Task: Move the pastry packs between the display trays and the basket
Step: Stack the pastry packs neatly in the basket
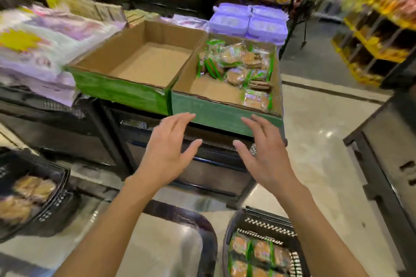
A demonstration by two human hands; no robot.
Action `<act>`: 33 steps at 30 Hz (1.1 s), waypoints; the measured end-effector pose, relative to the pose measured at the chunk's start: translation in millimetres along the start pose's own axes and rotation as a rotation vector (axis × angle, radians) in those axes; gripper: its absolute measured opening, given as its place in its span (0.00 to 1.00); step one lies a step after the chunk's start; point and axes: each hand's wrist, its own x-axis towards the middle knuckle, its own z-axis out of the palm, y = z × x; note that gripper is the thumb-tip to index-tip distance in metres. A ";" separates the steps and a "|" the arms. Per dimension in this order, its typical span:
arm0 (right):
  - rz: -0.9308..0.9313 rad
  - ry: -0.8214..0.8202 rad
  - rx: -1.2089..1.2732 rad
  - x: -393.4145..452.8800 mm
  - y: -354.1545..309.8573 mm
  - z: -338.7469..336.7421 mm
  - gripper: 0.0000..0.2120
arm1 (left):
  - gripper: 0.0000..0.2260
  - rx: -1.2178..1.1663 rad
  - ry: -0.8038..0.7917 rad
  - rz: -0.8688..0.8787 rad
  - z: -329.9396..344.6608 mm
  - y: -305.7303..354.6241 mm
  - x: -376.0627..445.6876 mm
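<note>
Shop aisles blur all round, with stacked goods on shelving behind and a pale floor below; in the middle a black display stand carries two cardboard trays side by side along its front edge. On the stand's near-left sits the left tray, green-fronted and holding nothing. Touching it, the right tray reaches the stand's near-right corner; its pastry packs are heaped toward its far-right corner, with one more pack lying against its near-right wall. Lilac tubs stand just behind that tray.

Both hands hover just before the right tray's front wall, empty. On the left hand the fingers are spread and nearly straight, tips level with the lower edge of the tray front; the right hand mirrors it, thumb turned inward, gripping nothing.

A black basket stands on the floor at bottom right, with green-trimmed packs already lying in rows inside. Another dark basket at the left edge holds similar packs, too blurred to read.

My judgement: the hands are between loads, heading for the right tray. The next move calls for reaching over its front wall to the heap at the far-right corner, and closing on a pack gently, since the wrappers look slippery
</note>
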 end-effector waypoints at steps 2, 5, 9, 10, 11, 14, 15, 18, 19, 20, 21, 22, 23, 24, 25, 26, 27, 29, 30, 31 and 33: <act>-0.007 0.000 0.004 20.0 -16.0 3.6 0.26 | 0.25 0.003 0.023 -0.007 -17.7 -17.9 13.9; -0.030 0.009 -0.005 46.1 -17.8 7.6 0.24 | 0.25 -0.009 0.047 0.002 -26.8 -34.4 44.8; 0.046 0.029 0.012 75.0 9.0 15.2 0.22 | 0.23 -0.073 -0.009 -0.007 -16.1 -45.8 87.5; 0.073 0.031 0.012 83.4 18.2 19.7 0.21 | 0.23 -0.077 -0.013 0.004 -10.3 -48.2 99.7; 0.099 0.035 0.015 92.1 27.7 25.1 0.21 | 0.23 -0.080 -0.019 0.013 -3.6 -51.2 112.5; 0.183 0.020 0.041 122.2 56.4 42.0 0.20 | 0.24 -0.090 -0.077 0.023 23.2 -59.1 150.6; 0.207 -0.006 0.045 134.8 66.7 46.5 0.20 | 0.25 -0.100 -0.090 0.022 32.9 -61.5 163.2; 0.249 -0.194 0.009 173.0 98.8 52.7 0.22 | 0.27 -0.150 -0.122 0.010 58.2 -65.7 197.1; 0.258 -0.264 -0.023 185.0 107.5 53.6 0.23 | 0.27 -0.166 -0.141 0.015 66.2 -66.2 207.4; 0.262 -0.328 -0.061 196.1 115.8 55.2 0.23 | 0.27 -0.180 -0.164 0.022 73.8 -66.6 217.4; 0.266 -0.382 -0.092 205.6 123.4 57.3 0.24 | 0.27 -0.190 -0.190 0.026 80.5 -65.9 227.5; 0.271 -0.424 -0.109 213.0 130.4 59.8 0.24 | 0.27 -0.198 -0.212 0.032 87.2 -65.0 237.0; 0.275 -0.448 -0.119 218.5 136.7 62.1 0.25 | 0.28 -0.205 -0.231 0.034 94.4 -65.2 245.8; 0.274 -0.457 -0.128 221.5 141.8 64.3 0.25 | 0.29 -0.212 -0.244 0.033 101.2 -65.3 253.3; 0.268 -0.468 -0.145 222.7 146.8 66.8 0.25 | 0.29 -0.227 -0.258 0.026 107.8 -65.5 260.7; 0.258 -0.497 -0.176 223.2 150.3 69.3 0.26 | 0.29 -0.246 -0.273 0.021 114.0 -66.2 267.8; 0.251 -0.545 -0.224 223.8 152.2 71.7 0.27 | 0.28 -0.268 -0.291 0.019 120.0 -67.5 274.0; 0.249 -0.639 -0.337 224.6 153.5 77.1 0.31 | 0.26 -0.298 -0.341 0.041 133.9 -71.4 286.0; 0.254 -0.664 -0.378 224.3 153.5 79.7 0.33 | 0.25 -0.314 -0.372 0.059 140.8 -73.7 291.3; 0.270 -0.676 -0.398 224.2 153.3 82.0 0.36 | 0.25 -0.330 -0.401 0.075 146.7 -75.7 296.1; 0.309 -0.684 -0.409 224.4 153.2 84.8 0.40 | 0.25 -0.345 -0.435 0.122 157.8 -80.1 304.9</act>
